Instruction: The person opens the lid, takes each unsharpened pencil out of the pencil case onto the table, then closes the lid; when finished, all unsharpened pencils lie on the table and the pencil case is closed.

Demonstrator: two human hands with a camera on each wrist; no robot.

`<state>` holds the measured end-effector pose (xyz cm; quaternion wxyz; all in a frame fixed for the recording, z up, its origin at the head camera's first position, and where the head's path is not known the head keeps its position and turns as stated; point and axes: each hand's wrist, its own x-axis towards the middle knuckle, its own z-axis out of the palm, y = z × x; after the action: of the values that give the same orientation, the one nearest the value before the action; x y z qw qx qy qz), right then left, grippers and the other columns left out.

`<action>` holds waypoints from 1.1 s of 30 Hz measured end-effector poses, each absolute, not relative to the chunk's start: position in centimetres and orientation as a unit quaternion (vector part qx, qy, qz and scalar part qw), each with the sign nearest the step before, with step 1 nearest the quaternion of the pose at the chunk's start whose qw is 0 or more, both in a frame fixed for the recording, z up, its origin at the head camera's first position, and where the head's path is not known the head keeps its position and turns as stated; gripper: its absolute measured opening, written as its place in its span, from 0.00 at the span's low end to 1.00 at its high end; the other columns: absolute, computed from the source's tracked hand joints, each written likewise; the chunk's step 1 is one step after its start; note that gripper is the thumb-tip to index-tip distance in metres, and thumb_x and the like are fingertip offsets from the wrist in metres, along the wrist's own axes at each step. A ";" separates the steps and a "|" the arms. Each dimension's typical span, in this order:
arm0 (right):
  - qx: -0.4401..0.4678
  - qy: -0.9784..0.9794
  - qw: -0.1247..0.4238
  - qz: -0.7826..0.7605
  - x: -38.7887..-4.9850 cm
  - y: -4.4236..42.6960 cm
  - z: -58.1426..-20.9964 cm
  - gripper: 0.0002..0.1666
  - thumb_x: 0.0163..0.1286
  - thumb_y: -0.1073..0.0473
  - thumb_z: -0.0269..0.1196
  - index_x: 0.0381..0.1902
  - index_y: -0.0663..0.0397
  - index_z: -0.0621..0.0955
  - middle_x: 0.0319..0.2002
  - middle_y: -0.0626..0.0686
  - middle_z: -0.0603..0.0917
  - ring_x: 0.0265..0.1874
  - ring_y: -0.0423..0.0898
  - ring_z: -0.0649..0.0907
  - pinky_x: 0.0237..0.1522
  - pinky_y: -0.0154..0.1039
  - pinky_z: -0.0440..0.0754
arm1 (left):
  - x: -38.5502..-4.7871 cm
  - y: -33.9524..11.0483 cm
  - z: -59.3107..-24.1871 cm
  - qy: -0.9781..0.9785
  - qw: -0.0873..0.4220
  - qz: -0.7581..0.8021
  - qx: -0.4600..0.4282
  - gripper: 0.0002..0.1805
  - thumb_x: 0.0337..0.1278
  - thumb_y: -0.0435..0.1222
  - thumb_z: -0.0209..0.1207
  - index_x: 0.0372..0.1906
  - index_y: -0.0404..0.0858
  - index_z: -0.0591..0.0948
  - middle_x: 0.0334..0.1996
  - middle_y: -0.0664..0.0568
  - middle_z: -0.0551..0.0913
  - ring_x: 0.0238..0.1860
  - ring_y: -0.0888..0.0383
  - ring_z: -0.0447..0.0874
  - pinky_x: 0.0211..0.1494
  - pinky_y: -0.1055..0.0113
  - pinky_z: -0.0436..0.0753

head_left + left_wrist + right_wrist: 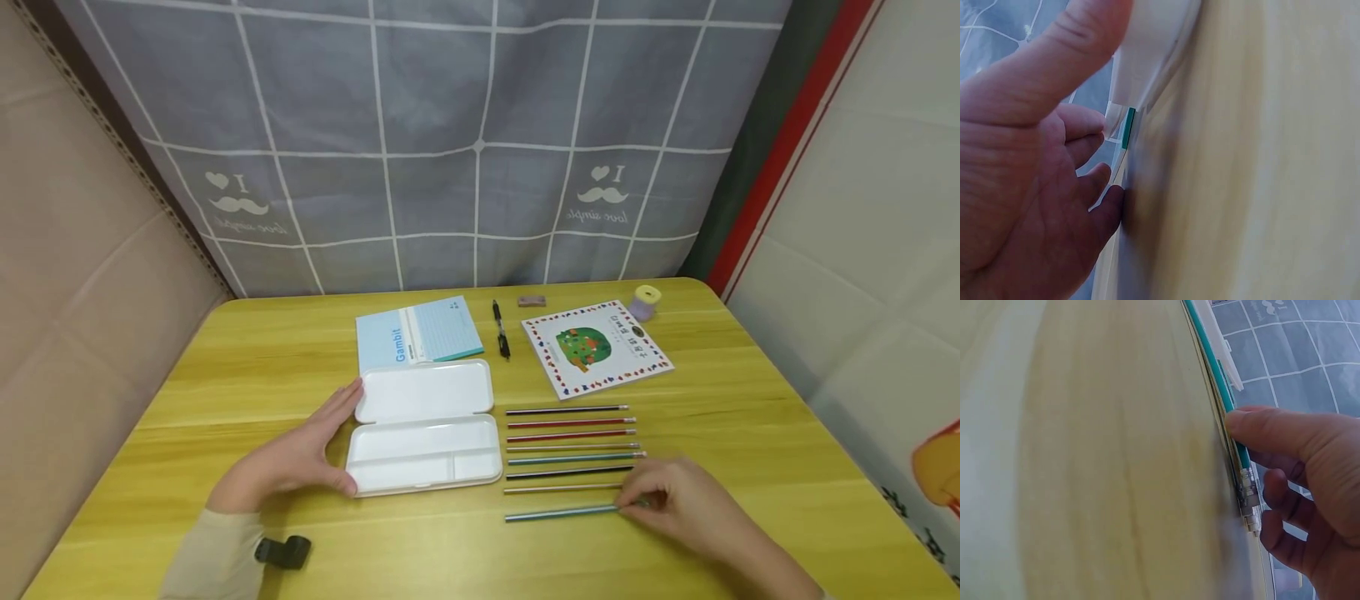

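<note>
An open white pencil case [397, 450] lies on the table, its lid [425, 390] folded back and its compartments bare. My left hand [300, 454] rests along the case's left side, fingers spread, fingertips by the lid and thumb at the near corner. My right hand [678, 504] pinches the eraser end of a teal pencil [558, 513], the nearest of a row; in the right wrist view, thumb and fingers meet on that pencil [1213, 359]. Beyond it lie several more pencils, including a black pencil [566, 472] and a red pencil [570, 424], side by side.
Behind the case is a light blue notebook [442, 329], partly under the lid. A black pen [500, 329], a brownish eraser [532, 301], a white picture book [547, 337] and a yellow-and-purple spool-like item [644, 303] stand toward the back edge. A grey checked curtain [427, 200] hangs behind.
</note>
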<state>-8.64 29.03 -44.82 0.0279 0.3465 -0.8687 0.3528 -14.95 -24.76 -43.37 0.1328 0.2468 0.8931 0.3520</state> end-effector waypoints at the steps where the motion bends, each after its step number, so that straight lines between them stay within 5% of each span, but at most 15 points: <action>1: 0.347 -0.871 0.032 0.346 -8.6 29.1 -44.8 0.13 0.59 0.64 0.78 0.33 0.35 0.91 0.34 0.37 0.88 0.32 0.29 0.81 0.27 0.29 0.82 | -15.0 -24.8 -43.4 0.894 0.134 0.351 0.245 0.78 0.34 0.51 0.82 0.84 0.32 0.42 0.85 0.38 0.34 0.82 0.30 0.29 0.80 0.64 0.36; 6: 0.345 -0.879 0.048 0.324 -8.4 29.1 -44.9 0.14 0.57 0.63 0.79 0.32 0.34 0.91 0.34 0.33 0.87 0.34 0.30 0.84 0.32 0.30 0.84 | -15.0 -24.7 -43.4 0.895 0.139 0.350 0.240 0.78 0.34 0.51 0.83 0.84 0.33 0.42 0.85 0.40 0.34 0.82 0.31 0.28 0.78 0.33 0.39; 33: 0.243 -0.910 0.019 0.336 -8.6 27.7 -42.9 0.07 0.62 0.55 0.78 0.35 0.34 0.91 0.34 0.33 0.86 0.26 0.29 0.76 0.25 0.31 0.77 | -14.9 -24.6 -43.1 0.896 0.143 0.351 0.232 0.79 0.34 0.50 0.83 0.84 0.30 0.42 0.85 0.39 0.33 0.82 0.30 0.27 0.76 0.27 0.41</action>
<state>-8.59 27.71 -42.87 0.0186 0.2431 -0.9097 0.3360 -14.94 -24.58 -43.13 0.1431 0.2317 0.8959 0.3510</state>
